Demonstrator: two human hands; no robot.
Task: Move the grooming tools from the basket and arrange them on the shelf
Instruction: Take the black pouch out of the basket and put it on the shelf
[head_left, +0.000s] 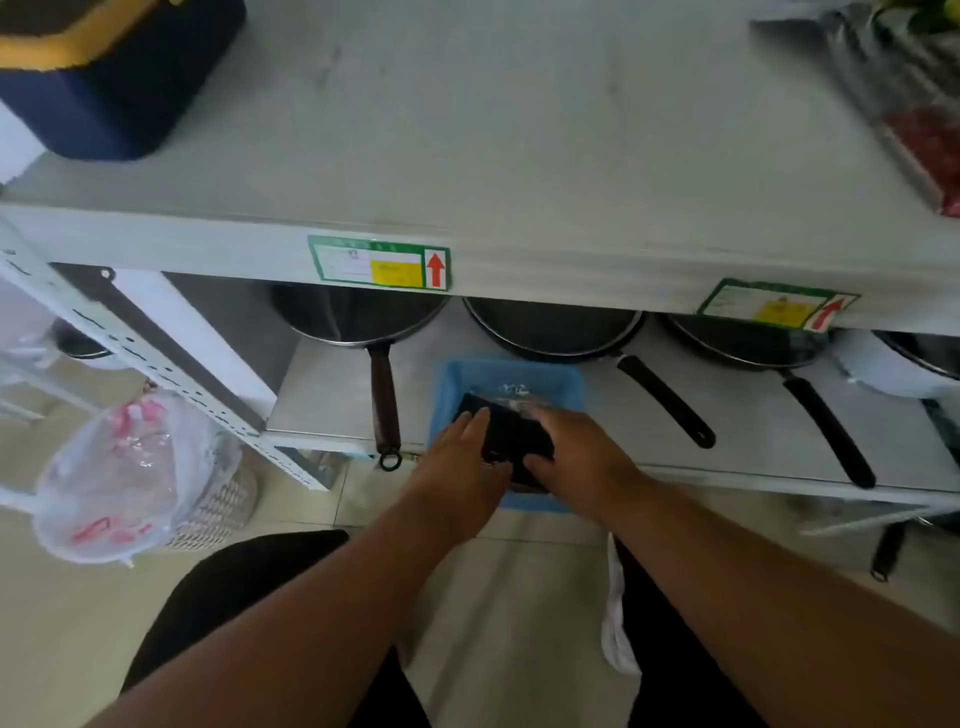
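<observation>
Pickup step, it seems: both hands reach into the blue basket (511, 373) on the lower shelf (753, 431). The left hand (457, 457) lies flat-fingered on a black pack (511, 439) at the basket's 6 o'clock; the right hand (576, 452) curls round its 3 o'clock edge. Next: lift it out to the shelf. The pack's contents are blurred and hidden.
</observation>
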